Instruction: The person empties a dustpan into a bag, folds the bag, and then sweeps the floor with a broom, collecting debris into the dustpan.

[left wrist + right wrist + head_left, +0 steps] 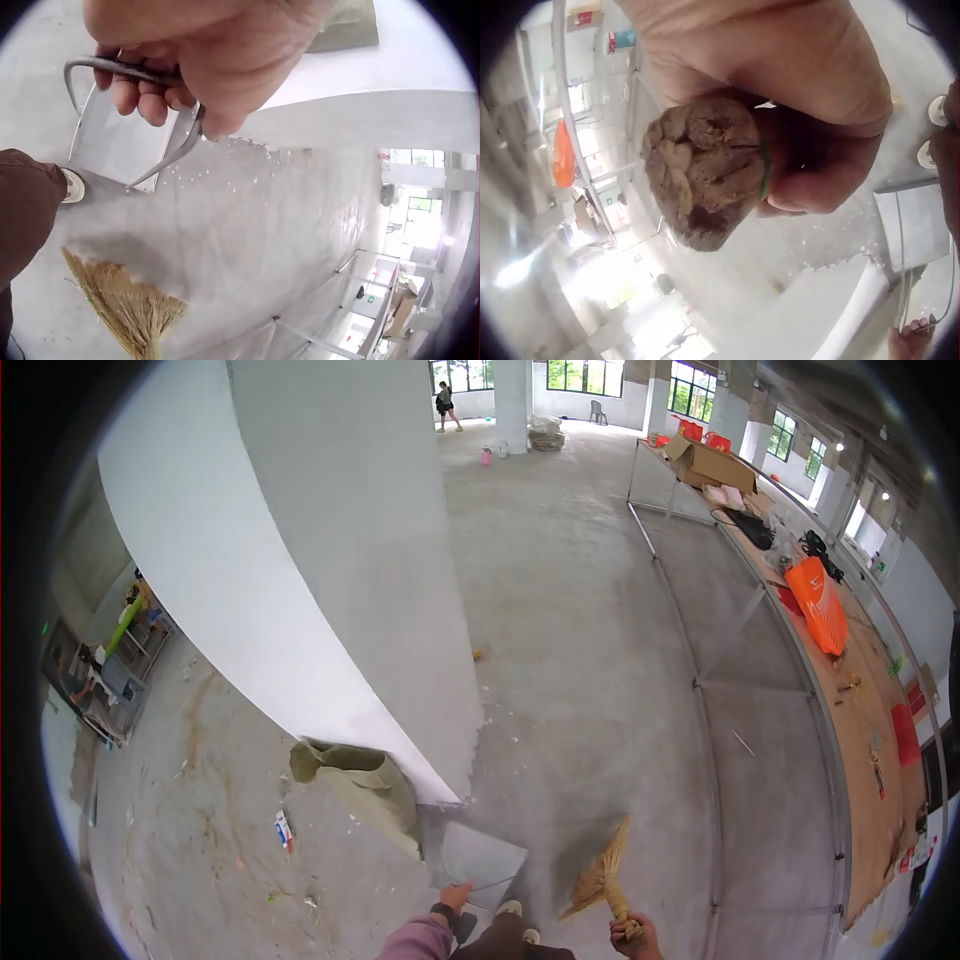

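My left hand (455, 897) grips the bent metal handle (169, 159) of a grey dustpan (485, 857), its fingers curled round the bar. The pan sits low in front of my shoes, beside the corner of a white pillar. In my right hand (637, 937) is a straw broom (603, 878), held by its bound handle with the bristles fanned out toward the front left. The right wrist view shows the blunt butt of the broom handle (705, 172) poking out of the fist. White crumbs (247, 176) lie scattered on the floor beyond the pan.
An olive sack (380, 795) leans against the white pillar (350, 560). To the right runs a long metal-framed table (860, 800) bearing an orange bag (818, 605) and a cardboard box (708, 465). A small carton (284, 830) lies left. Another person (446, 405) is far off.
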Available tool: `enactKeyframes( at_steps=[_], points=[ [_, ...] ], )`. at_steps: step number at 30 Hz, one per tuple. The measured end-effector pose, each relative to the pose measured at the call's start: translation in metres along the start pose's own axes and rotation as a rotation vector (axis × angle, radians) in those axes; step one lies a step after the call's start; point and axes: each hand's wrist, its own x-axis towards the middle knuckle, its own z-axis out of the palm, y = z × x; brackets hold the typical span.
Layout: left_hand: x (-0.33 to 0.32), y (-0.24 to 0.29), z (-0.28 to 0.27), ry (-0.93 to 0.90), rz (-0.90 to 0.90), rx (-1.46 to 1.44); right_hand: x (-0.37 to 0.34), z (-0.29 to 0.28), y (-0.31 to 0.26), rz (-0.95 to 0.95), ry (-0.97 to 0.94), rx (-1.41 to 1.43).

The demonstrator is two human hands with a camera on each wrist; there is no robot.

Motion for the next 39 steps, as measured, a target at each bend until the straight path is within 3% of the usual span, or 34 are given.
enactKeyframes(
  at_steps=[5, 6, 8, 9, 12, 15, 19, 23, 24, 27, 28, 36, 39],
  points=[
    [-0.008, 0.004, -0.042, -0.022, 0.280, 0.291, 0.000, 0.036, -0.006, -0.054, -0.055, 0.018],
    [-0.010, 0.010, -0.047, -0.008, 0.298, 0.413, -0.007, 0.053, 0.000, -0.171, -0.015, -0.087],
    [-0.022, 0.029, -0.049, -0.025, 0.102, 0.144, -0.022, 0.082, 0.004, -0.404, 0.068, -0.289],
    [-0.027, 0.038, -0.046, -0.013, -0.028, -0.002, -0.024, 0.084, -0.006, -0.378, 0.053, -0.292],
    [-0.022, 0.031, -0.030, -0.058, 0.190, -0.002, -0.025, 0.087, -0.052, -0.247, 0.014, -0.276],
    [-0.032, 0.058, -0.006, -0.163, -0.261, -0.385, -0.018, 0.100, -0.117, -0.072, -0.007, -0.227],
    [-0.073, 0.095, 0.020, -0.137, -0.166, -0.483, -0.021, 0.125, -0.172, -0.002, 0.021, -0.184],
    [-0.074, 0.098, 0.038, 0.063, -0.185, -0.468, -0.018, 0.142, -0.222, 0.064, 0.083, -0.169],
    [-0.078, 0.094, 0.039, 0.022, 0.043, -0.319, -0.015, 0.145, -0.232, 0.069, 0.108, -0.167],
    [-0.080, 0.084, 0.048, 0.131, -0.181, -0.682, -0.001, 0.151, -0.254, -0.018, 0.045, -0.223],
    [-0.080, 0.082, 0.051, 0.171, -0.176, -0.612, 0.003, 0.156, -0.262, -0.011, 0.072, -0.236],
    [-0.075, 0.108, 0.089, 0.266, -0.217, -0.866, 0.036, 0.228, -0.275, -0.043, 0.188, -0.242],
    [-0.057, 0.121, 0.096, 0.257, -0.235, -0.870, 0.048, 0.258, -0.280, 0.024, 0.140, -0.189]
  ],
)
